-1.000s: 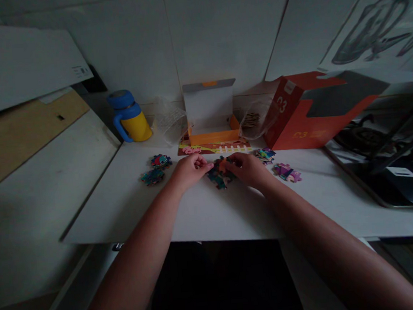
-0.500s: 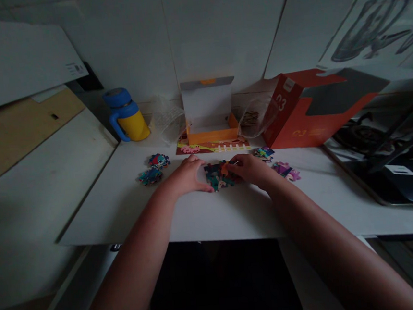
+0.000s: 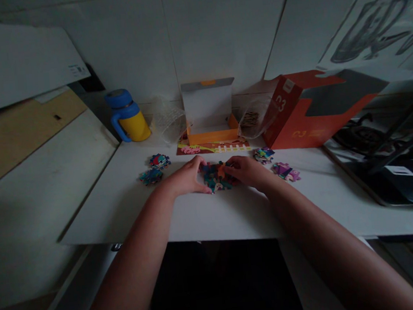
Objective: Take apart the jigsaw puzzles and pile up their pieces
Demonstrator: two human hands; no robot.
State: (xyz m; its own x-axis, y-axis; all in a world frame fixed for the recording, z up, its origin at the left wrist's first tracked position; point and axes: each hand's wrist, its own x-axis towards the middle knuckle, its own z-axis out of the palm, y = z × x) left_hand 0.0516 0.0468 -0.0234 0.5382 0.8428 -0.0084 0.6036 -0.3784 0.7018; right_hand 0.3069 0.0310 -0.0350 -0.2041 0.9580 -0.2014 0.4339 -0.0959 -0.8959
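A joined cluster of colourful puzzle pieces (image 3: 214, 177) lies on the white table (image 3: 211, 212) between my hands. My left hand (image 3: 186, 177) rests on the table with its fingers stretched out against the cluster's left edge. On the cluster's right side, my right hand (image 3: 246, 170) has its fingers curled and pinches an orange piece (image 3: 222, 169). More small piles of puzzle pieces lie at the left (image 3: 154, 168) and at the right (image 3: 285, 171), with another pile (image 3: 263, 154) just beyond my right hand.
An open orange and white puzzle box (image 3: 210, 112) stands behind a finished puzzle strip (image 3: 213, 147). A blue and yellow mug (image 3: 129, 115) is at the back left, clear plastic bags (image 3: 169, 119) flank the box, and a large orange carton (image 3: 314, 107) lies right. Dark stove (image 3: 384, 158) at far right.
My left hand opened from a loose curl and slid down flat against the cluster's left side. The cluster shifted slightly left, and my right hand stayed on its right edge.
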